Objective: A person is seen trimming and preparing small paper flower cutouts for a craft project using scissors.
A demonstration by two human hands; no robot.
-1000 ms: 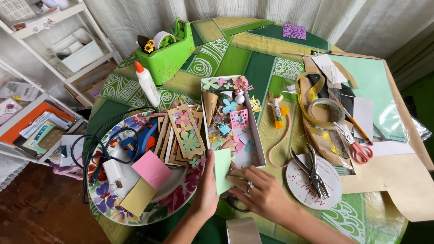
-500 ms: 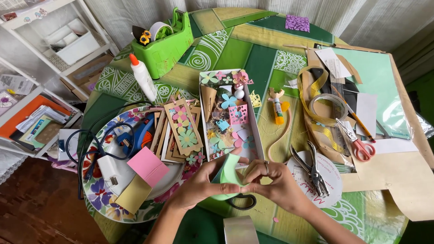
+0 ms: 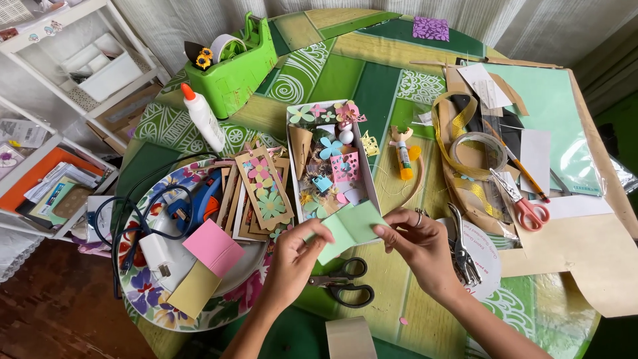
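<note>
Both hands, the left hand (image 3: 292, 256) and the right hand (image 3: 419, 242), are pinching opposite edges of a small green paper (image 3: 347, 229), holding it taut just above the black scissors (image 3: 345, 282) and beside the box of cutouts (image 3: 329, 163), seemingly for folding.

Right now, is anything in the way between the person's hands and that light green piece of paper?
Nothing visible: the left hand and the right hand both already pinch the light green paper by its edges, above the black scissors.
</note>
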